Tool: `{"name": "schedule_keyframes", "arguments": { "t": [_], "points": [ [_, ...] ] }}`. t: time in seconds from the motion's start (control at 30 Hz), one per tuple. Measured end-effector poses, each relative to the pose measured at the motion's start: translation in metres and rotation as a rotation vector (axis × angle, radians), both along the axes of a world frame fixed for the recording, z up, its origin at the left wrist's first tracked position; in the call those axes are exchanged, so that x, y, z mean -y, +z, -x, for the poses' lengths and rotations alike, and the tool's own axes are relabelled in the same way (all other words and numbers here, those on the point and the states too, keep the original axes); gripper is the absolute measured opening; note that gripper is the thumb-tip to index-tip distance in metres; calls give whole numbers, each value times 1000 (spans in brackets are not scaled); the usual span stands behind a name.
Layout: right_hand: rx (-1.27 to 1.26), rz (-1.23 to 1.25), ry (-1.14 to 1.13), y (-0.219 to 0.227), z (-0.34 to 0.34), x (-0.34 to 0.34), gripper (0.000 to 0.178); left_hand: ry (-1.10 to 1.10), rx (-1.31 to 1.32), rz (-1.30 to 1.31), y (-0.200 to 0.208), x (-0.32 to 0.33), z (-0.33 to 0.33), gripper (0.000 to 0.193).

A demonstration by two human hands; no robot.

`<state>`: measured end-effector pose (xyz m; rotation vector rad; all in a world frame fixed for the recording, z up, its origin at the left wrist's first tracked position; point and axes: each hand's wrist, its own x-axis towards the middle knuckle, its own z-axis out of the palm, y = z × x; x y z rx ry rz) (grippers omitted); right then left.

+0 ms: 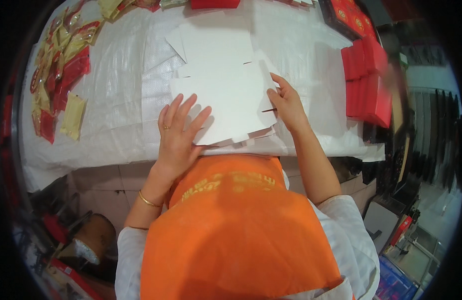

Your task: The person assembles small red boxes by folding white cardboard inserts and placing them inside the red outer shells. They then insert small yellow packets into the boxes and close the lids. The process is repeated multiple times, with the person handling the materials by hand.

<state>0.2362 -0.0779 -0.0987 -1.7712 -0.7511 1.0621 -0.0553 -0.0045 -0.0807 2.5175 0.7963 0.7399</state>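
Note:
A flat white card box blank (pixel 226 105) with slits cut along its sides lies in front of me, on top of other white card sheets (pixel 216 37). At its left edge rests my left hand (pixel 178 127), open, with the fingers spread and the fingertips on the card; the thumb is low by the near edge. My right hand (pixel 286 102) is closed on the blank's right edge, thumb on top and fingers bent around the side. Edges of further card show under the near side of the blank.
Gold and red sealed packets (pixel 71 65) are heaped at the left of the white-covered table (pixel 116 110). Red boxes (pixel 368 82) stand stacked at the right, below a patterned red box (pixel 348 17). Another red box (pixel 215 4) sits at the far edge.

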Motion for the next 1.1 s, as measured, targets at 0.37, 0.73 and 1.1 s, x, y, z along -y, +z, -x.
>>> {"name": "schedule_keyframes", "arguments": {
  "t": [0.37, 0.73, 1.1],
  "points": [
    [775, -387, 497, 36, 5, 6, 48, -178, 224, 264, -16, -29, 10, 43],
    [546, -266, 945, 64, 33, -13, 49, -162, 235, 428, -9, -36, 8, 42],
    [538, -251, 1015, 65, 58, -27, 40, -223, 176, 442, -5, -41, 7, 40]
  ]
}}
